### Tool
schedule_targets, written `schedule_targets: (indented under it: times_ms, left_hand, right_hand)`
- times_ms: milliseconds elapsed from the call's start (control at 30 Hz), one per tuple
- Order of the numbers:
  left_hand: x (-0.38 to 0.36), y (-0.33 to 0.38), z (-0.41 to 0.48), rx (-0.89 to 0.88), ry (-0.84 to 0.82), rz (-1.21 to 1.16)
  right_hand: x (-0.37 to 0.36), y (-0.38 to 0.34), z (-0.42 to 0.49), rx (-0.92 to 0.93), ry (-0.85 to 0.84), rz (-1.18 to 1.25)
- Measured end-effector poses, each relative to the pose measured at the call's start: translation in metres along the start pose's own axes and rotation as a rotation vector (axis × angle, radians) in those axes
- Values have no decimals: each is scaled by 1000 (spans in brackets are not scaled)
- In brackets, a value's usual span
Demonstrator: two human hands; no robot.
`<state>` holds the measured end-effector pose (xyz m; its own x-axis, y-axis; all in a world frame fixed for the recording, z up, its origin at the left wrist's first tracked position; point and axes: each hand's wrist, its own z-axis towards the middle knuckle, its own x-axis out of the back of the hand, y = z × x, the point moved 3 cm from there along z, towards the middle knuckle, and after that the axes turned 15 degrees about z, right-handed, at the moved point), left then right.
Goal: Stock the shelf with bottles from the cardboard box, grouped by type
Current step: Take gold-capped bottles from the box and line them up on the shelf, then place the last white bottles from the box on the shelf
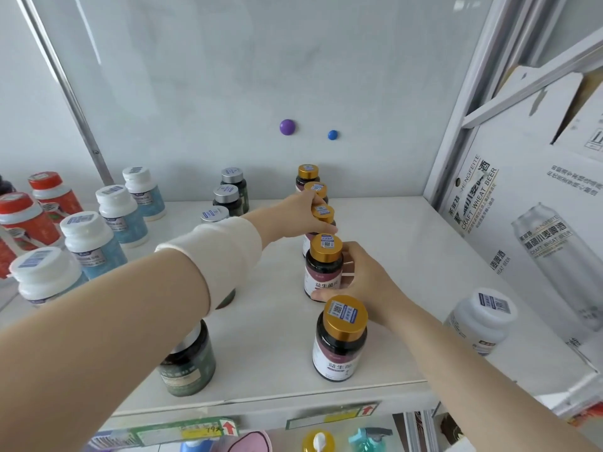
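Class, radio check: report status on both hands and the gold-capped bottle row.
Left hand gripping third gold-capped bottle. Right hand gripping fourth gold-capped bottle. Row of five, nothing blocking.

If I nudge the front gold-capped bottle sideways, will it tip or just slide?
The front gold-capped bottle looks squat with a flat base, so it would probably slide on the smooth white shelf rather than tip. A push high at its cap seems likelier to rock it. Its glossy dark wall may be somewhat slippery to grip.
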<state>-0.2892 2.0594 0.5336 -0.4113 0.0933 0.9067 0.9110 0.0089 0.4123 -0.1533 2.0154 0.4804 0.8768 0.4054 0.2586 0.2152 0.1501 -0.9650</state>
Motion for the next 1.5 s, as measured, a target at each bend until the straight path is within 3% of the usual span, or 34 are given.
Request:
schedule_targets:
  times_ms: [333, 633, 800, 1000, 1300, 1500]
  left_hand:
    - [54, 18, -58, -5, 178, 177]
    - [70, -6, -208, 208, 380, 839]
    - [91, -56, -303, 390, 391, 1126]
    - [118, -159, -444, 658, 338, 1218]
    - [130, -362, -711, 1117, 178, 1050]
    - [103, -478, -834, 1320, 90, 880]
  right_hand:
    - [40, -50, -23, 67, 90, -226]
    - [-22, -118, -71, 354, 58, -764]
    - [-130, -155, -100, 536, -88, -891]
    - [-300, -205, -136, 741, -261, -875]
    - [-622, -253, -230, 938, -612, -858]
    - [-787, -241, -281, 1007, -842, -917]
